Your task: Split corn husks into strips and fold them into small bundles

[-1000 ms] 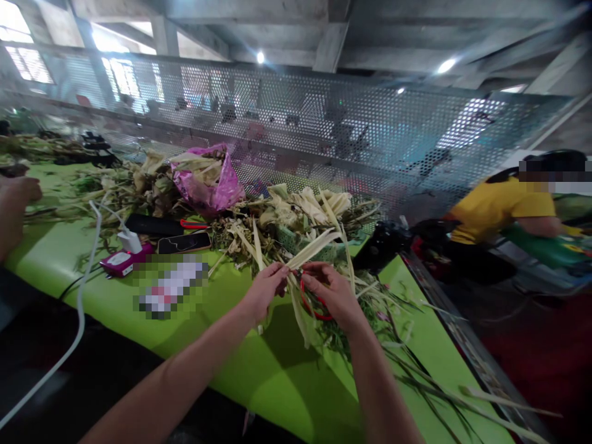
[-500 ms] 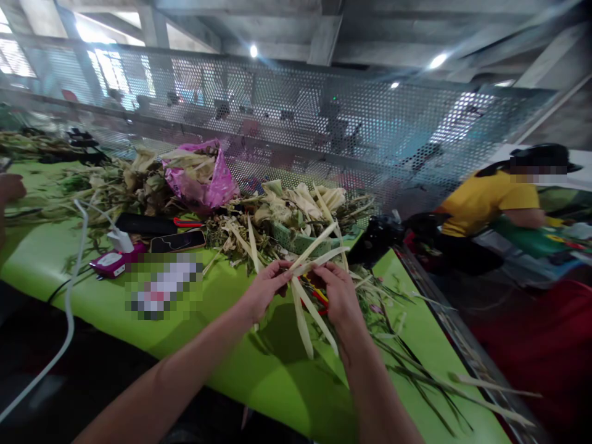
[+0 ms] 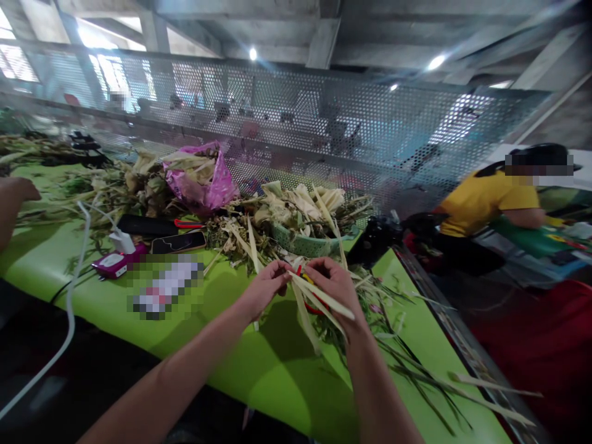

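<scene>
My left hand [image 3: 267,287] is closed, pinching pale dried corn husk strips [image 3: 324,296] where they cross. The strips' loose ends fan down and right, across the front of my right palm. Close beside it my right hand [image 3: 335,283] has its fingers curled in near the crossing. Whatever lies between its fingertips is hidden. Behind the strips, partly covered, is a tool with red and yellow handles [image 3: 319,303]. Just beyond my hands stands a green basket [image 3: 303,242] heaped with husks [image 3: 319,200].
A pink bag [image 3: 203,185] of husks stands at the back. On the green table [image 3: 259,376] lie a phone [image 3: 178,242], a purple power adapter [image 3: 115,262] and a white cable [image 3: 69,308]. Stems are scattered at right. A person in yellow [image 3: 490,197] sits beyond; another person's arm [image 3: 13,200] enters at left.
The strips that pointed up and right now lie folded down toward my right wrist. My right fingers have shifted slightly left and curled. The other person's arm at left reaches further in.
</scene>
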A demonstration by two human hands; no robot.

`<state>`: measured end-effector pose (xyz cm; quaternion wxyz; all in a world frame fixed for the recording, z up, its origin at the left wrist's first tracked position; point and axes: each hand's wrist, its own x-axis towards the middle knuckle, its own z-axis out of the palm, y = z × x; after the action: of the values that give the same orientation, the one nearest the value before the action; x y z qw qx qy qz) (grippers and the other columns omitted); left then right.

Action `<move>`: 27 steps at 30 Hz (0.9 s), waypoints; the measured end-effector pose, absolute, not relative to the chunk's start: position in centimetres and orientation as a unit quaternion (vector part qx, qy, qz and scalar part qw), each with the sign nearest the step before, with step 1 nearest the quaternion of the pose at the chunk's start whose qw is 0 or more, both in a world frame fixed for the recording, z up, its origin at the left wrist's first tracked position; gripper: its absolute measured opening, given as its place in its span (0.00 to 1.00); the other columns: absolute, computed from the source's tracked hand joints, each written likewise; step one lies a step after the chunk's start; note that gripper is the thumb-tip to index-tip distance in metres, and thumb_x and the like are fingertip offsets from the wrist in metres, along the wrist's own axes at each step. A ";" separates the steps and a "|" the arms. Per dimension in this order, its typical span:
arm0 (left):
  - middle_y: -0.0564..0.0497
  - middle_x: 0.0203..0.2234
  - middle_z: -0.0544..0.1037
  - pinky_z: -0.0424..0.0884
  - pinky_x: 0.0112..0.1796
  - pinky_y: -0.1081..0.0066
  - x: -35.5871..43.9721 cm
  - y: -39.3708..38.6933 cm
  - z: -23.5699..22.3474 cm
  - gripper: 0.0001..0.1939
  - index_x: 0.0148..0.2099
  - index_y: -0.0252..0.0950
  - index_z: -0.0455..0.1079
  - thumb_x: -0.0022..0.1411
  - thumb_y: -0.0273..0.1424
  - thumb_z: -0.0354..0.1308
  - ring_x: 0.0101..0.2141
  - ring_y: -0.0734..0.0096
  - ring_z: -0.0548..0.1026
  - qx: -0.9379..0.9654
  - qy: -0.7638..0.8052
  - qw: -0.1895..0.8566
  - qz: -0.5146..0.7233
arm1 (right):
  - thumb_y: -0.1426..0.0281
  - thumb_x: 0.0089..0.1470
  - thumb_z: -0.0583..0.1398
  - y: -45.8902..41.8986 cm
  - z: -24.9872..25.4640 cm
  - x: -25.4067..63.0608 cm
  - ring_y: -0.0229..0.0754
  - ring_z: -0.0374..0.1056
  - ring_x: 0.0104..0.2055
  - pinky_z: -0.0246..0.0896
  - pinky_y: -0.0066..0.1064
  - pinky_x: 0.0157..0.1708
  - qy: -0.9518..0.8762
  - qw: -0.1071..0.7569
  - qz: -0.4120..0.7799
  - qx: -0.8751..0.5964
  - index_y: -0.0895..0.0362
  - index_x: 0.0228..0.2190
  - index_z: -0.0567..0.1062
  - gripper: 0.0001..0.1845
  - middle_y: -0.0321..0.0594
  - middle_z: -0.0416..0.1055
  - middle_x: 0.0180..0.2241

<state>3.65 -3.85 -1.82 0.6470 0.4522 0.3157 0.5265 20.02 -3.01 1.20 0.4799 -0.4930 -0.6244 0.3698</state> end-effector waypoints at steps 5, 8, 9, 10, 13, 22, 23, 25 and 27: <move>0.57 0.24 0.65 0.57 0.24 0.77 3.4 -3.2 -2.2 0.11 0.38 0.36 0.66 0.56 0.36 0.59 0.23 0.79 0.59 0.462 0.372 0.595 0.542 | 0.66 0.45 0.66 -3.8 2.3 20.2 0.43 0.69 0.38 0.63 0.33 0.38 -0.710 0.437 0.363 -0.416 0.54 0.38 0.77 0.15 0.40 0.75 0.36; 0.55 0.24 0.66 0.57 0.25 0.76 3.6 -3.4 -2.4 0.11 0.36 0.35 0.67 0.55 0.36 0.61 0.24 0.78 0.61 0.510 0.354 0.574 0.534 | 0.64 0.49 0.64 -4.1 2.6 19.6 0.44 0.71 0.37 0.64 0.34 0.39 -0.713 0.449 0.333 -0.424 0.55 0.33 0.79 0.09 0.40 0.76 0.33; 0.54 0.25 0.68 0.59 0.27 0.75 3.7 -3.5 -2.6 0.10 0.35 0.35 0.68 0.54 0.35 0.62 0.26 0.77 0.62 0.525 0.340 0.569 0.533 | 0.64 0.50 0.63 -4.2 2.5 19.4 0.44 0.71 0.36 0.64 0.35 0.38 -0.709 0.459 0.321 -0.428 0.55 0.32 0.79 0.08 0.40 0.77 0.32; 0.53 0.25 0.69 0.60 0.29 0.75 3.9 -3.6 -2.7 0.10 0.35 0.35 0.69 0.53 0.34 0.63 0.27 0.75 0.64 0.528 0.324 0.573 0.536 | 0.64 0.51 0.62 -4.3 2.5 19.1 0.44 0.71 0.35 0.64 0.35 0.37 -0.709 0.466 0.309 -0.430 0.55 0.31 0.79 0.08 0.40 0.77 0.31; 0.50 0.28 0.72 0.64 0.36 0.71 4.4 -3.7 -3.2 0.08 0.33 0.35 0.71 0.51 0.33 0.62 0.31 0.70 0.68 0.471 0.289 0.620 0.557 | 0.68 0.52 0.62 -4.9 2.2 17.7 0.44 0.72 0.35 0.65 0.35 0.37 -0.741 0.461 0.272 -0.405 0.54 0.31 0.79 0.06 0.40 0.77 0.32; 0.50 0.30 0.73 0.63 0.33 0.73 3.5 -3.5 -1.9 0.11 0.36 0.33 0.72 0.50 0.33 0.63 0.31 0.73 0.68 0.433 0.274 0.612 0.602 | 0.74 0.54 0.59 -6.1 3.0 16.2 0.45 0.68 0.45 0.62 0.40 0.47 -0.830 0.426 0.107 -0.343 0.49 0.49 0.73 0.20 0.39 0.75 0.45; 0.51 0.29 0.72 0.61 0.30 0.74 3.4 -3.5 -1.7 0.12 0.36 0.33 0.71 0.51 0.35 0.63 0.28 0.76 0.66 0.429 0.286 0.607 0.605 | 0.74 0.54 0.59 -6.0 3.2 16.7 0.46 0.68 0.46 0.61 0.40 0.47 -0.822 0.425 0.080 -0.371 0.49 0.50 0.72 0.21 0.40 0.74 0.46; 0.54 0.25 0.69 0.57 0.27 0.75 3.3 -3.4 -1.5 0.12 0.36 0.34 0.71 0.51 0.36 0.63 0.25 0.78 0.62 0.437 0.313 0.594 0.599 | 0.71 0.54 0.60 -5.4 3.3 17.9 0.48 0.67 0.46 0.60 0.41 0.46 -0.797 0.426 0.033 -0.427 0.50 0.46 0.75 0.17 0.41 0.75 0.44; 0.55 0.24 0.67 0.56 0.26 0.75 3.2 -3.3 -1.4 0.11 0.36 0.35 0.71 0.53 0.36 0.62 0.24 0.78 0.61 0.452 0.327 0.584 0.589 | 0.69 0.53 0.61 -4.8 3.2 19.0 0.48 0.68 0.43 0.61 0.40 0.44 -0.784 0.416 0.030 -0.459 0.52 0.39 0.78 0.10 0.42 0.76 0.39</move>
<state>3.22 -3.35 -1.43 0.5839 0.4524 0.3273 0.5893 18.98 -4.80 3.25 0.4161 -0.4593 -0.7842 0.0298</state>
